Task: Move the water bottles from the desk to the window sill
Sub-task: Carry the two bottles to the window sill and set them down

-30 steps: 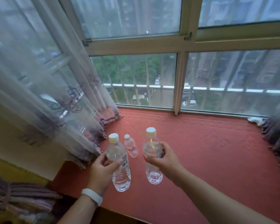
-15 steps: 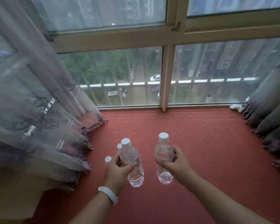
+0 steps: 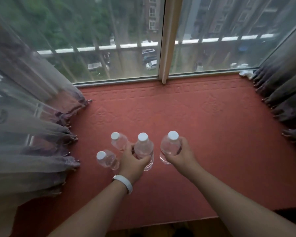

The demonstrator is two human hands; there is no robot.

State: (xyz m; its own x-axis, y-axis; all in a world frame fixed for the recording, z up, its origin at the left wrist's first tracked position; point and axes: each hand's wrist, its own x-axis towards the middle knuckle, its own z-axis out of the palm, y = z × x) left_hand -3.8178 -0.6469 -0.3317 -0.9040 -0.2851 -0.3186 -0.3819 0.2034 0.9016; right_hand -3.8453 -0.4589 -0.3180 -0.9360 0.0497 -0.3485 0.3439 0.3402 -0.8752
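Observation:
Several clear water bottles with white caps are over the red-matted window sill. My left hand grips the middle bottle around its body. My right hand grips another bottle just to the right of it. Both held bottles are upright with their bases at the mat. Two smaller bottles stand free to the left: one farther back, one nearer, close beside my left hand.
Sheer curtains hang over the sill's left side and darker curtain folds cover the right side. The window glass and its vertical frame post close the back. The sill's front edge runs along the bottom.
The view has tilted down and closer to the sill. Both hands have lowered their bottles toward the mat, next to the two small bottles, the nearer of which has come fully into view.

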